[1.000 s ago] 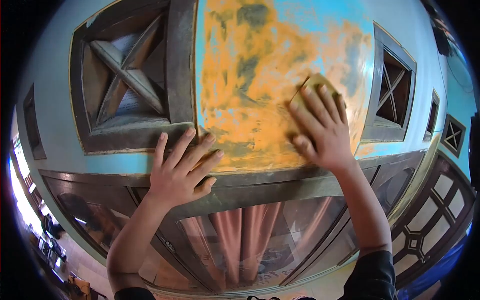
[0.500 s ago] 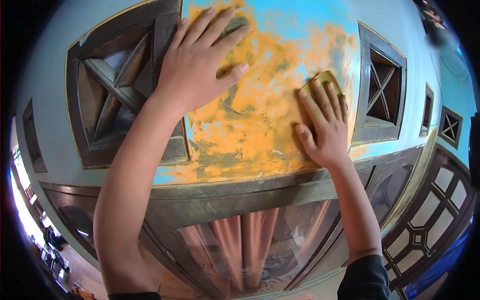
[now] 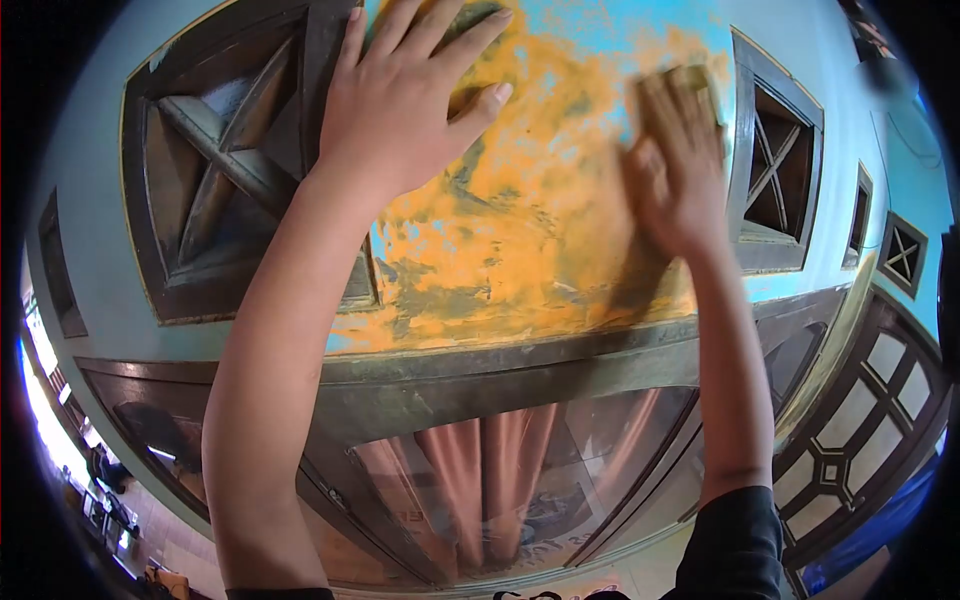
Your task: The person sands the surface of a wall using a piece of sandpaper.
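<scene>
My left hand (image 3: pixel 400 110) lies flat on the wall panel (image 3: pixel 520 220), its fingers spread and nothing in it. The panel is blotched with orange, dark and bright blue patches. At the panel's right side, my right hand (image 3: pixel 680 165) is blurred by motion. Under its fingers is a yellowish-brown pad (image 3: pixel 695 80), pressed against the surface. The pad's outline is smeared, and the fingers partly cover it.
Dark wooden frames with crossed slats stand left (image 3: pixel 225 160) and right (image 3: pixel 775 165) of the panel. Below runs a wooden beam (image 3: pixel 500 375) above glass with reddish curtains (image 3: pixel 490 480). A panelled door (image 3: pixel 850 420) is at the far right.
My right hand has moved up and slightly right with the pad. My left hand stays on the panel, while the view has shifted slightly.
</scene>
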`<state>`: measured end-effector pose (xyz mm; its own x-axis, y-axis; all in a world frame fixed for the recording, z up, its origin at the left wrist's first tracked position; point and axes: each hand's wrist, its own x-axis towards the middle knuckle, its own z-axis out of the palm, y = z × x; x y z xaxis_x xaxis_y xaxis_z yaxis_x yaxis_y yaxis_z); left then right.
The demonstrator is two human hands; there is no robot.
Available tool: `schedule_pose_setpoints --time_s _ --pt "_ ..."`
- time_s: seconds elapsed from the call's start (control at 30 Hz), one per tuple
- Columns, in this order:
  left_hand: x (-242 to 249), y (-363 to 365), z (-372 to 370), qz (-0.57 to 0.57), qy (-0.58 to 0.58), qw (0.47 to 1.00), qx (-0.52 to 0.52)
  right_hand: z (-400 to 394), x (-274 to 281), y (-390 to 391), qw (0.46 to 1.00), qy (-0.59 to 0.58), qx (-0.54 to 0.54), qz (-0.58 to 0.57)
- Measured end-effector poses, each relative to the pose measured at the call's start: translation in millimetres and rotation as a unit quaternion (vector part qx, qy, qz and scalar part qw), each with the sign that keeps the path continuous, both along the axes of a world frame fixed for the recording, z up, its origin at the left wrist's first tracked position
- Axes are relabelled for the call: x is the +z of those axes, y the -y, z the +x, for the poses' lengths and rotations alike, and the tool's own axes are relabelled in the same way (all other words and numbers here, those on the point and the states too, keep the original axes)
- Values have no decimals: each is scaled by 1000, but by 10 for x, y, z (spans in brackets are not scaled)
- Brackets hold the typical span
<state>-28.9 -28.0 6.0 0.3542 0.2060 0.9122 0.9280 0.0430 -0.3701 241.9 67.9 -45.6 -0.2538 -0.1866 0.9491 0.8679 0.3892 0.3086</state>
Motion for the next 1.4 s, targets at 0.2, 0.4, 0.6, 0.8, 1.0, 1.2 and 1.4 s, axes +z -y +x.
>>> schedule_pose_setpoints --time_s 0.2,0.4,0.6,0.8,1.0,1.2,1.4 --pt "40 -330 -204 108 -69 991 -28 -488 774 326 983 -79 -43 -158" --pt "15 -312 -195 117 -63 991 -10 -488 537 420 992 13 -79 -97" --pt "0 -156 -95 50 -14 999 3 -430 805 234 993 -96 -26 -57" --pt "-32 -282 -150 145 -55 988 -16 -222 903 395 992 71 -79 -75" --pt "-27 -340 -115 142 -59 986 -61 15 969 -112 997 -45 -27 57" --pt "468 106 161 -5 -20 1000 -3 77 823 6 999 37 -25 30" --pt "631 -131 210 67 14 997 17 137 859 -54 996 -75 -34 30"
